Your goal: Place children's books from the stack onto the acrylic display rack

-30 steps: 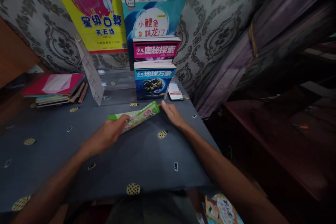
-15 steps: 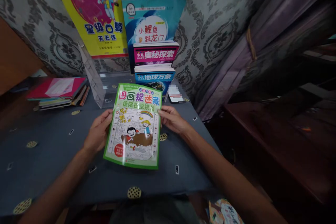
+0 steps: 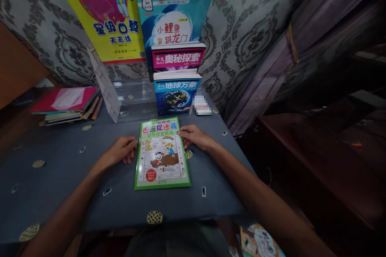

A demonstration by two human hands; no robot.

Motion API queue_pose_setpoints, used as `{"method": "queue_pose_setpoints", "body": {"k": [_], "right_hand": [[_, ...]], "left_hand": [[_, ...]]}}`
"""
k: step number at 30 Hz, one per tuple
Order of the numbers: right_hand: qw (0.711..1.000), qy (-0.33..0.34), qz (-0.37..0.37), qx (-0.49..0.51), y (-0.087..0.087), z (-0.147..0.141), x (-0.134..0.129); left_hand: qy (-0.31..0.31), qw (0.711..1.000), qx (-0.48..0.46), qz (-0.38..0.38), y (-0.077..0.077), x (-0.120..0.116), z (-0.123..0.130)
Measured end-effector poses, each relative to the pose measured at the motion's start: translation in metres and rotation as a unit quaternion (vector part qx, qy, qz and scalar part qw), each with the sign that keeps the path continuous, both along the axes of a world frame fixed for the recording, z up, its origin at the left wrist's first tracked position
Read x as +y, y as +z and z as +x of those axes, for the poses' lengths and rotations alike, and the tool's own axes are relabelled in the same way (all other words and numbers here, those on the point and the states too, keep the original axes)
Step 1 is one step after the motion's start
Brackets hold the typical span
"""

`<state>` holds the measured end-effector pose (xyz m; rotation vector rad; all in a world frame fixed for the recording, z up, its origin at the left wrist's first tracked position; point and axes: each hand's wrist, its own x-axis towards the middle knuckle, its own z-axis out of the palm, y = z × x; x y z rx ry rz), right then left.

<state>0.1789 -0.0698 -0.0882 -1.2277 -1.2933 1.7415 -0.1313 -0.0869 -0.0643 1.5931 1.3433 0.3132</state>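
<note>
A green-bordered picture book point(image 3: 163, 156) lies on the dark patterned tablecloth in the middle, cover up. My right hand point(image 3: 194, 136) pinches its upper right edge between thumb and fingers. Just off the book's left edge rests my left hand point(image 3: 122, 149), its fingers curled, with no object visible in it. Behind the book stands a clear acrylic rack point(image 3: 134, 106). Several books fill its right part, with a blue book point(image 3: 176, 96) in front, a pink one point(image 3: 177, 58) behind it and a taller teal one point(image 3: 196, 12) further back.
A yellow book point(image 3: 120, 48) leans at the back left. Papers topped by a pink folder point(image 3: 64, 99) lie on the table's left. A small blurred item point(image 3: 202, 104) is right of the rack. Another book point(image 3: 261, 243) shows below the table's front edge.
The green book has gone from being held up in both hands to lying on the table. My left hand has come off its edge. The blue book's cover now shows more.
</note>
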Motion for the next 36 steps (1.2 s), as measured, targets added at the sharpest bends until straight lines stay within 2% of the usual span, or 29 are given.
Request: {"method": "queue_pose_setpoints", "body": {"k": [2, 5, 7, 9, 12, 15, 18, 22, 26, 32, 36], "right_hand": [[0.999, -0.002, 0.014, -0.040, 0.000, 0.000, 0.000], [0.989, -0.021, 0.049, -0.139, 0.003, 0.003, 0.001], [0.970, -0.048, 0.101, -0.217, 0.006, 0.005, 0.000], [0.941, -0.063, 0.187, -0.276, 0.010, 0.001, -0.001], [0.886, -0.043, 0.333, -0.320, 0.013, -0.017, -0.006], [0.834, 0.027, 0.451, -0.316, 0.013, -0.048, -0.007], [0.796, 0.098, 0.523, -0.288, 0.008, -0.079, 0.000], [0.793, 0.104, 0.526, -0.291, -0.001, -0.105, 0.011], [0.787, 0.113, 0.522, -0.309, -0.012, -0.111, 0.019], [0.784, 0.108, 0.508, -0.339, -0.015, -0.097, 0.018], [0.801, 0.079, 0.486, -0.341, -0.014, -0.073, 0.013]], "left_hand": [[-0.007, 0.990, 0.068, 0.122, 0.001, -0.001, 0.003], [-0.016, 0.932, 0.173, 0.317, 0.004, -0.001, 0.009], [-0.039, 0.897, 0.207, 0.389, 0.003, 0.002, 0.014], [-0.070, 0.875, 0.217, 0.427, 0.000, 0.006, 0.019], [-0.090, 0.853, 0.245, 0.451, -0.009, 0.013, 0.024], [-0.078, 0.847, 0.271, 0.450, -0.022, 0.016, 0.026], [-0.059, 0.850, 0.247, 0.461, -0.033, 0.016, 0.025], [-0.054, 0.861, 0.192, 0.468, -0.039, 0.017, 0.020], [-0.061, 0.869, 0.157, 0.465, -0.037, 0.019, 0.018], [-0.061, 0.876, 0.163, 0.449, -0.035, 0.018, 0.017], [-0.055, 0.882, 0.160, 0.440, -0.033, 0.017, 0.018]]}}
